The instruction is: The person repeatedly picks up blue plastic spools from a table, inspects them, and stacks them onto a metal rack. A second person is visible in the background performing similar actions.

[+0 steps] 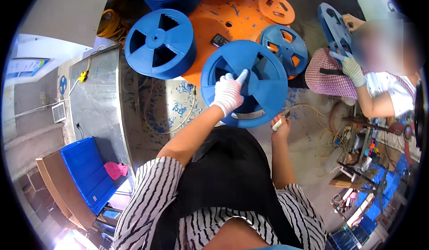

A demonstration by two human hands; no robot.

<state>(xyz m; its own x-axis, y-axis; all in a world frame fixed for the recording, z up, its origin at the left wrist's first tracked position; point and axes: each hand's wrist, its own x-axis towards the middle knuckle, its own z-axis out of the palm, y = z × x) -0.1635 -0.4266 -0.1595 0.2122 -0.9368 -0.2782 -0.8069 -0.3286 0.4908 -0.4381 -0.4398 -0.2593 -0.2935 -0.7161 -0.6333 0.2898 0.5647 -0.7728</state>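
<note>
In front of me a blue plastic reel [270, 82] with cut-out openings is tilted over my lap. My left hand [229, 92], in a striped white glove, grips it near the hub, index finger stretched along its face. At the reel's lower right edge my bare right hand [280, 128] is closed round a small knife [277, 125] with a pale handle. Its short dark tip points up beside the rim. Part of the right hand's grip is hidden.
An orange round table [208, 24] carries stacked blue reels [176, 42], another blue reel [295, 49], an orange disc [277, 8] and a dark phone-like device [219, 40]. On the right a seated co-worker [384, 84] holds a blue reel [333, 26]. A hose [172, 131] and blue shavings lie on the floor.
</note>
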